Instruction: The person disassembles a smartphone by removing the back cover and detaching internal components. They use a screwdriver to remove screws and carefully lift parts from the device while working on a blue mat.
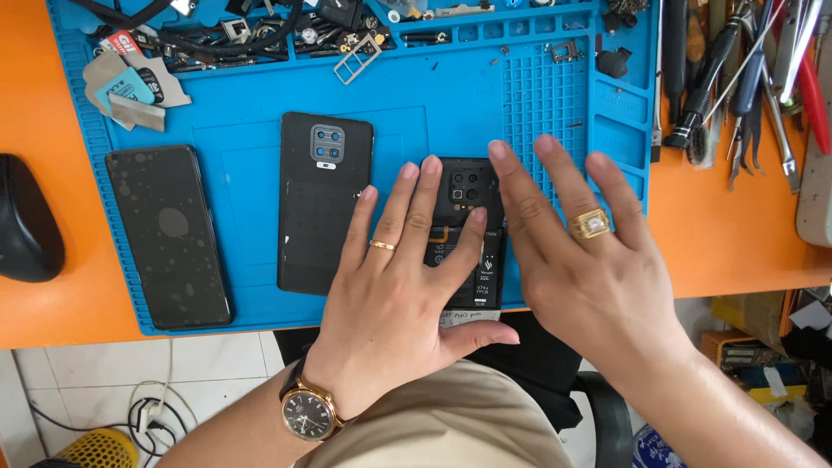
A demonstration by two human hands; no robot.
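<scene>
An orange tabletop [745,251] fills the upper frame, carrying a blue work mat [251,113] across the middle. On the mat's left lies a dark phone [169,236] with a smudged face; at centre lies a black back cover [322,204] with a camera block. A heap of hand tools [745,78] crowds the upper right, small parts [260,35] line the mat's top trays, and a black mouse [26,217] sits at the left edge. The opened phone [468,230], its dark insides and camera cluster showing, lies at the mat's lower centre, partly covered by both hands. The left hand [394,295] lies flat, fingers spread, on it; the right hand [581,251], fingers spread, touches its right side.
</scene>
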